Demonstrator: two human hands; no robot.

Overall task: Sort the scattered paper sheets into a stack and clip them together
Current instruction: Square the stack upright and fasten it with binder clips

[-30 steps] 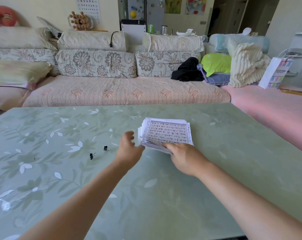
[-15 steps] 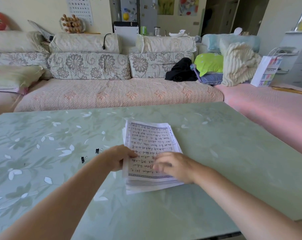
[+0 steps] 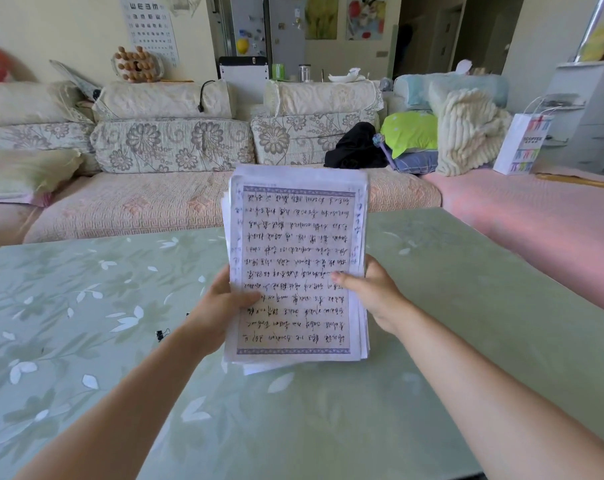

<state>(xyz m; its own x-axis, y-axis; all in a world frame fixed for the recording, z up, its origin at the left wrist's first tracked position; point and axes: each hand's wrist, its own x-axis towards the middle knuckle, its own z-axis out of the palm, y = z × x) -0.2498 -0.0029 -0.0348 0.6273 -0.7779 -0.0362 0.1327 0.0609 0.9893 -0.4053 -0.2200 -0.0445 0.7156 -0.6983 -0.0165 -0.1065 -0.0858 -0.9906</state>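
Note:
A stack of handwritten paper sheets stands nearly upright over the green floral table, its edges slightly uneven. My left hand grips the stack's left edge, thumb on the front page. My right hand grips the right edge the same way. A small black binder clip lies on the table left of my left wrist; a second clip is hidden behind my left hand.
A long sofa with floral cushions runs along the table's far side. A black garment, pillows and a cream blanket lie at its right end. A white paper bag stands further right.
The stack lay flat on the table with my hands at its near edge; both hands have lifted it upright and closer to me. The camera has tilted up.

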